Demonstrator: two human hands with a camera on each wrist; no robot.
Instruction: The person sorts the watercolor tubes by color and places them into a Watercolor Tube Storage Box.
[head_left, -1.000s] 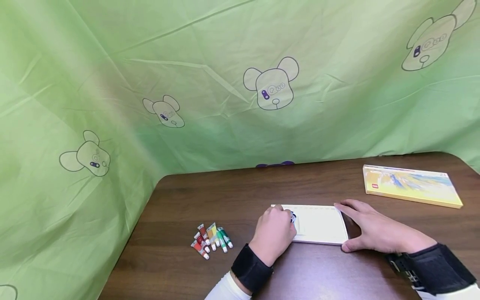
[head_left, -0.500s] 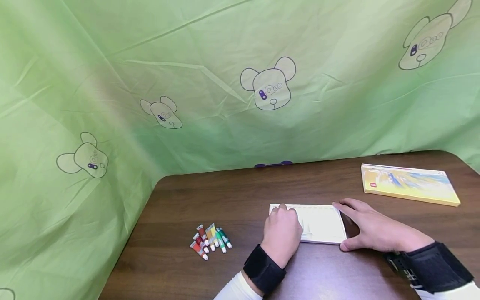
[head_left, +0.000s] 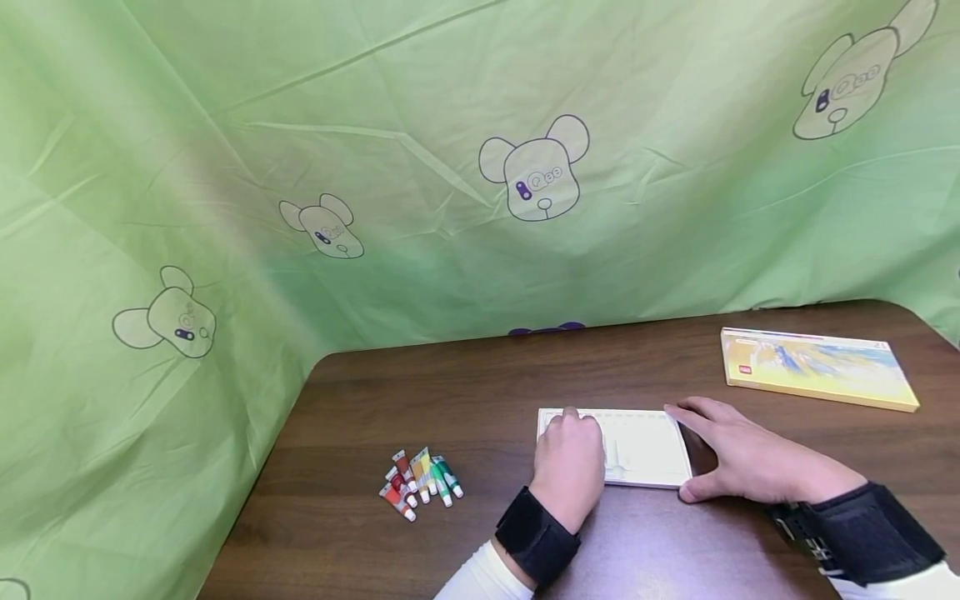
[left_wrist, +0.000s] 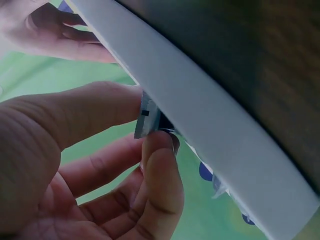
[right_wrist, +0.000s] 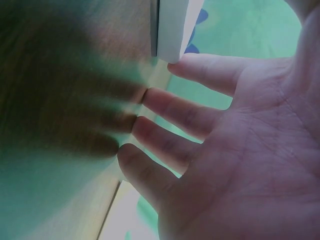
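Observation:
My left hand [head_left: 570, 462] is over the left part of a white plastic tray [head_left: 648, 450]. In the left wrist view, its thumb and index finger pinch a small paint tube [left_wrist: 148, 117] by the flat crimped end, against the tray's edge. The rest of the tube is hidden behind the tray wall, and the head view hides it under the hand. At the tray's right end, my right hand [head_left: 738, 454] rests with fingers spread, the thumb at the near corner and the index finger at the far corner. Its other fingertips touch the table in the right wrist view.
Several red, yellow and green paint tubes [head_left: 420, 483] lie in a loose group left of the tray. A flat yellow box [head_left: 821, 371] lies at the back right of the brown wooden table [head_left: 450, 375]. Behind hangs a green curtain [head_left: 420, 192] with printed bear heads.
My left hand has moved a little to the right over the tray and turned, covering the dark tube part seen earlier. My right hand has stayed at the tray's right end.

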